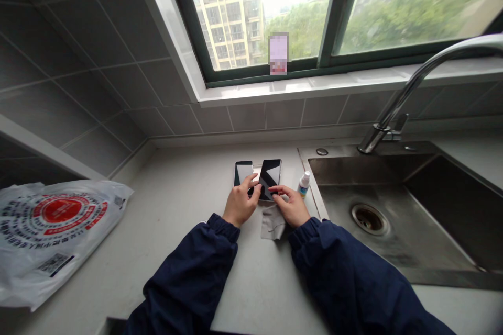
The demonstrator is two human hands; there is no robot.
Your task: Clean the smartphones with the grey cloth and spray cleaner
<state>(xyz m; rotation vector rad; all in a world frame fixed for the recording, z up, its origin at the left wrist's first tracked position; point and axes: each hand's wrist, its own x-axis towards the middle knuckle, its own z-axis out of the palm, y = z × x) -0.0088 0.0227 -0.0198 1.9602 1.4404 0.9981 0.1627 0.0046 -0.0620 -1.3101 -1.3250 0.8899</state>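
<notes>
Phones: two, flat, dark, glossy rectangles, both left of the sink [338, 170]; the big phone [271, 170] is nearer to it, the small phone [243, 168] farther off.
Left hand: the left hand [239, 205] is left of the sink, over the small phone's lower end; thumb and forefinger are narrowly parted at the big phone's left edge. Whether they grip it I cannot tell.
Right hand: the right hand [293, 208] is just left of the sink, fingers bent and close together over the big phone's lower right; a firm hold cannot be made out.
Sleeves: two, navy, smooth woven fabric [192, 267], gathered at the cuffs.
Cloth: one, grey, soft, folded [271, 222], left of the sink, partly hidden by the right hand.
Bottle: one, small, upright, white-capped [304, 186], just beside the sink's left rim.
Counter: one pale, smooth slab [176, 209] around the sink.
Basin: brushed steel, angular, with one round drain [369, 219] in the sink's floor.
Tap: one, curved, shiny metal [404, 89], at the sink's far edge.
Bag: one, crinkled white plastic [23, 251], far left of the sink, with red and black print.
Wall: grey square tiles [118, 26], left of and behind the sink.
</notes>
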